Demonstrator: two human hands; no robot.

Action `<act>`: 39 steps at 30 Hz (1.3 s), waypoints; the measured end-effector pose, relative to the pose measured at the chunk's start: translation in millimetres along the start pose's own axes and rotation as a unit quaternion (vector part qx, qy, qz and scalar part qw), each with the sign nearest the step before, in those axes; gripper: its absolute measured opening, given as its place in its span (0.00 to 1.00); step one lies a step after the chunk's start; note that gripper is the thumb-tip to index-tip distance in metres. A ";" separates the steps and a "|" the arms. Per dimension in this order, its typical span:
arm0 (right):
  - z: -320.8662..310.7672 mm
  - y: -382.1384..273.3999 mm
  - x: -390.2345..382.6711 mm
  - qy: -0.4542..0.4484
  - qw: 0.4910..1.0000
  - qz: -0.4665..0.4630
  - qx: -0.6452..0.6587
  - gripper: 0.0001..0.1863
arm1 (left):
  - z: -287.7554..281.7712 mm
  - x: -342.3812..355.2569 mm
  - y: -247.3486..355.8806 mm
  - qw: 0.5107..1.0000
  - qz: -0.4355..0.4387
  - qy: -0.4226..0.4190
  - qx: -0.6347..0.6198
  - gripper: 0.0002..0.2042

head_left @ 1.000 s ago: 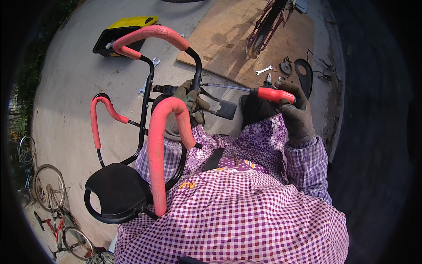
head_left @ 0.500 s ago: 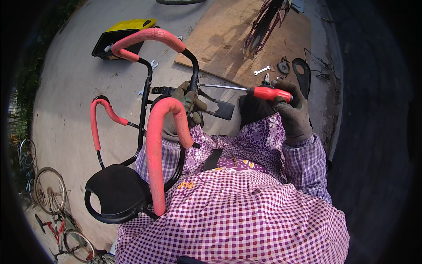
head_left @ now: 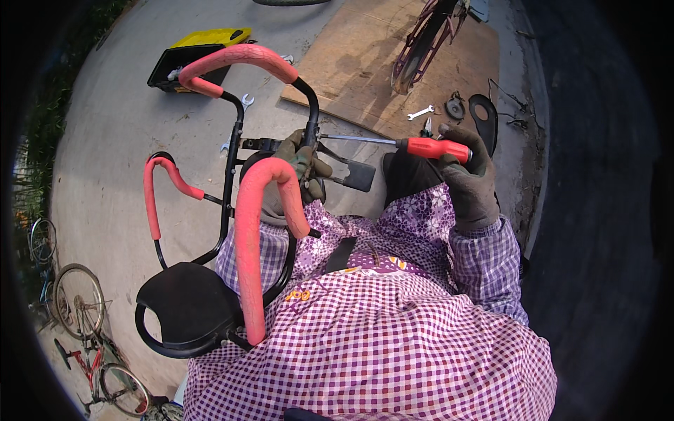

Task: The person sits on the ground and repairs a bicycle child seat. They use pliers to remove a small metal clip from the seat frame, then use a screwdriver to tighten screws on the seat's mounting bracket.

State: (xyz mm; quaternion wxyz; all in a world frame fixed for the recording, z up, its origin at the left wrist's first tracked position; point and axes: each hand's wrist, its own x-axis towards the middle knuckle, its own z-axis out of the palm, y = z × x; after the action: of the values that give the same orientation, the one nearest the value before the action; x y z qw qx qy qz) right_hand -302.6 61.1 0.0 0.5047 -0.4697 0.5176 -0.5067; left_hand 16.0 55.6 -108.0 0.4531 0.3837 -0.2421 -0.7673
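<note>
A child's bicycle seat with a black tube frame, cracked pink foam padding [head_left: 249,231] and a black seat pan [head_left: 186,303] rests against my lap, on the left. My gloved left hand [head_left: 293,156] is wrapped round the frame by the bracket, partly hidden behind the foam-covered arm. In my gloved right hand [head_left: 472,184] is a screwdriver [head_left: 434,148] with a red handle, fingers closed round its end. The shaft lies nearly level, pointing left, and its tip meets the upright black tube [head_left: 310,126] just above my left hand. A flat black plate [head_left: 357,175] hangs below the shaft.
A wooden board [head_left: 351,77] lies ahead, bearing a purple bicycle part [head_left: 428,49], a wrench [head_left: 421,112] and pliers [head_left: 427,127]. Behind the seat stands a black toolbox [head_left: 165,74] with a yellow lid. Another wrench [head_left: 246,102] lies on the concrete. Bicycles [head_left: 79,302] are at the lower left.
My right hand and the screwdriver's handle have shifted very slightly right, while the tip stays at the tube. The left hand and the seat hold their place.
</note>
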 end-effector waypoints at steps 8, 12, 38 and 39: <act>-10.2 -5.9 6.2 -0.010 0.993 0.062 -0.099 0.18 | -11.9 1.3 -2.9 0.998 0.007 -0.045 -0.044 0.16; -5.8 1.4 -0.6 -0.005 1.000 -0.006 0.006 0.18 | -12.2 0.4 -7.1 0.993 0.043 -0.079 -0.079 0.17; -6.4 -5.2 5.9 0.005 0.989 0.063 -0.137 0.18 | -56.7 23.7 -22.7 0.954 -0.072 -0.204 -0.208 0.18; -4.4 -2.7 4.3 0.005 0.994 0.033 -0.109 0.18 | -58.5 27.5 -24.7 0.942 -0.092 -0.221 -0.236 0.19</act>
State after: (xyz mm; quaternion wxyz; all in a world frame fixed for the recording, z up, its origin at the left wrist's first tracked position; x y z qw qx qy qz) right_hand -307.3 57.0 2.4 0.4644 -0.5022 0.5870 -0.4330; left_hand 42.7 41.6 -170.4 0.3938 0.1073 -0.1118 -0.9061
